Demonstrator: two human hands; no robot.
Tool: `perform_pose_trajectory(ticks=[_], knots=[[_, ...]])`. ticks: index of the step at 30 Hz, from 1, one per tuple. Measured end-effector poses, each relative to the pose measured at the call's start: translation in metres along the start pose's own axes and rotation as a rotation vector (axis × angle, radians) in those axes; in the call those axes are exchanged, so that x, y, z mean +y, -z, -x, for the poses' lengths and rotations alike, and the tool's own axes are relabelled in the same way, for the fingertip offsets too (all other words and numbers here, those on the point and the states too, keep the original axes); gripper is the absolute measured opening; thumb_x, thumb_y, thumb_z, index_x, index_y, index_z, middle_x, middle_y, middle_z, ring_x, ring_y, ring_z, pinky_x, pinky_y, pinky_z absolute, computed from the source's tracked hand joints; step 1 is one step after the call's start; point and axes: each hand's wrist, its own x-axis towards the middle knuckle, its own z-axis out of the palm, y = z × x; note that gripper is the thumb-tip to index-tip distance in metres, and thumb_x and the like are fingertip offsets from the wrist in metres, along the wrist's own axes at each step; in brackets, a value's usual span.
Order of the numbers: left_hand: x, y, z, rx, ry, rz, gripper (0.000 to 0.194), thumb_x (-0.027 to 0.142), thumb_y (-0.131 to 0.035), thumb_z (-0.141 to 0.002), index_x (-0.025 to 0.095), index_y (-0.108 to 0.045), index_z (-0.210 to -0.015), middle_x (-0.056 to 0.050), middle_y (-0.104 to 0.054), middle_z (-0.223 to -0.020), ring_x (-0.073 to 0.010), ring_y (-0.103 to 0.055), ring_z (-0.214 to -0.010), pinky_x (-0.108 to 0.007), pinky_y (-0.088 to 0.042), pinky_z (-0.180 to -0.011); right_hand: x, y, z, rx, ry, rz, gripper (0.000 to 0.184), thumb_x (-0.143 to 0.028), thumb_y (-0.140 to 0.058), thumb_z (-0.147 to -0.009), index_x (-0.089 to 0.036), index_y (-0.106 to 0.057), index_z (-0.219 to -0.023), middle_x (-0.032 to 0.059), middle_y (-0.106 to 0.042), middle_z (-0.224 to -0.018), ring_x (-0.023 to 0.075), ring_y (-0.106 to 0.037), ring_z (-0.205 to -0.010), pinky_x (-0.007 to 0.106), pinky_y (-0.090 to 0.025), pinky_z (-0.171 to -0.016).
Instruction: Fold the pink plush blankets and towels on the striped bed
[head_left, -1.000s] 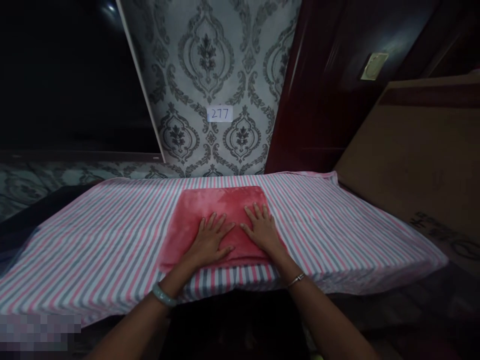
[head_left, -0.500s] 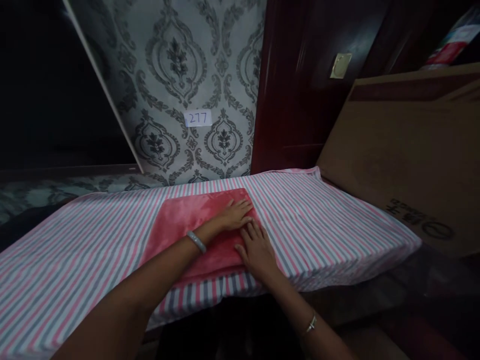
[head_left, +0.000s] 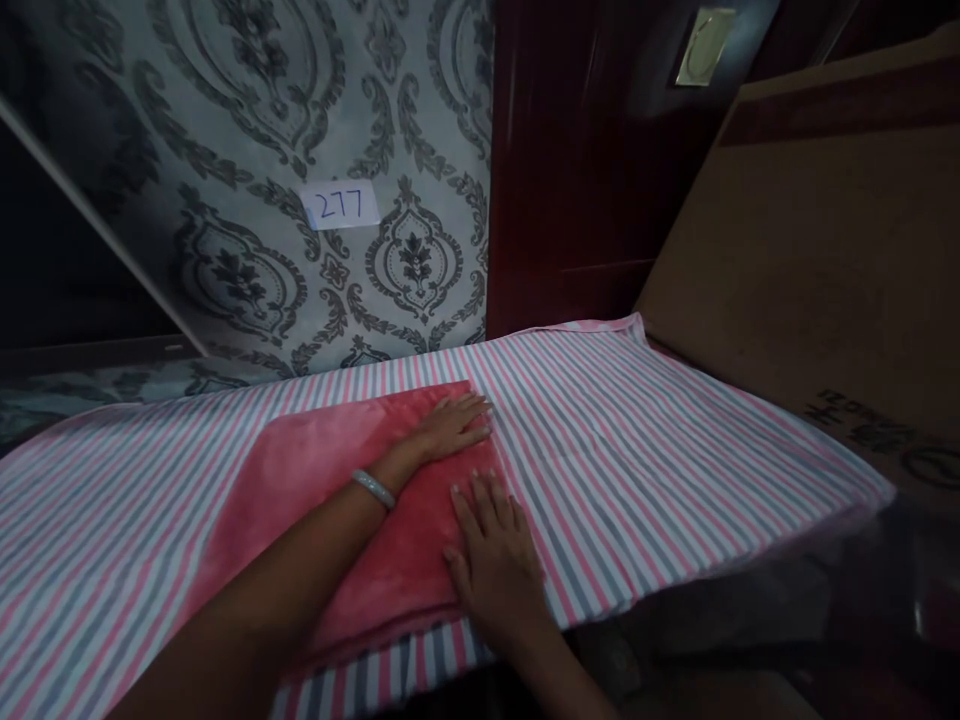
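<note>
A folded red plush cloth [head_left: 300,480] lies flat on a striped sheet [head_left: 600,450] of pink, grey and white. Near the cloth's far right corner, my left hand [head_left: 454,425] rests with its fingers stretched toward the right edge; a pale bangle circles that wrist. My right hand [head_left: 495,560] lies along the right edge, closer to me, with fingers extended over the plush. Both palms face down and neither hand grips the cloth. My left forearm crosses over the cloth and covers part of it.
A large cardboard box [head_left: 825,250] stands to the right of the sheet. Behind are patterned wallpaper [head_left: 405,240] with a paper marked 277 [head_left: 341,205], and a dark red door panel [head_left: 570,170]. A dark screen [head_left: 67,270] is at the left.
My left hand has moved right across the cloth to its far right corner. My right hand has stayed by the right edge, ending closer to me. The view has shifted rightward and nearer.
</note>
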Motion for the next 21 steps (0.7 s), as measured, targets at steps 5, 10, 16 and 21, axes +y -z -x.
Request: perform_pose_trajectory(ticks=[5, 10, 16, 21], knots=[[-0.005, -0.005, 0.0, 0.005, -0.008, 0.031, 0.069, 0.065, -0.028, -0.099, 0.027, -0.034, -0.156, -0.008, -0.029, -0.165, -0.024, -0.017, -0.155, -0.053, -0.01, -0.125, -0.001, 0.0, 0.001, 0.047, -0.008, 0.012, 0.058, -0.038, -0.046, -0.099, -0.026, -0.04, -0.155, 0.0046, -0.029, -0.164, 0.0296, -0.019, -0.153, 0.053, -0.032, -0.118], [-0.003, -0.006, 0.001, 0.022, -0.034, 0.005, 0.068, 0.064, -0.027, -0.099, 0.027, -0.031, -0.157, -0.008, -0.025, -0.166, -0.0246, -0.016, -0.155, -0.053, -0.009, -0.125, -0.002, -0.003, -0.001, 0.093, 0.008, 0.053, 0.054, -0.033, -0.049, -0.097, -0.021, -0.048, -0.15, 0.0097, -0.037, -0.16, 0.0321, -0.025, -0.151, 0.054, -0.033, -0.115], [0.022, 0.013, 0.019, 0.052, -0.02, -0.078, 0.071, 0.058, -0.029, -0.101, 0.02, -0.023, -0.16, -0.011, -0.018, -0.168, -0.0243, -0.01, -0.156, -0.051, -0.003, -0.126, 0.002, 0.001, 0.0, 0.088, 0.057, 0.119, 0.052, -0.032, -0.047, -0.097, -0.018, -0.05, -0.148, 0.0139, -0.04, -0.158, 0.0344, -0.031, -0.148, 0.058, -0.032, -0.114], [0.014, 0.033, 0.064, 0.069, -0.021, 0.014, 0.064, 0.055, -0.018, -0.103, 0.026, -0.027, -0.159, -0.005, -0.021, -0.168, -0.0201, -0.013, -0.156, -0.046, -0.002, -0.127, -0.011, 0.029, -0.006, 0.036, 0.101, 0.101, 0.046, -0.032, -0.045, -0.1, -0.023, -0.055, -0.144, 0.012, -0.046, -0.154, 0.0344, -0.034, -0.146, 0.065, -0.024, -0.115]])
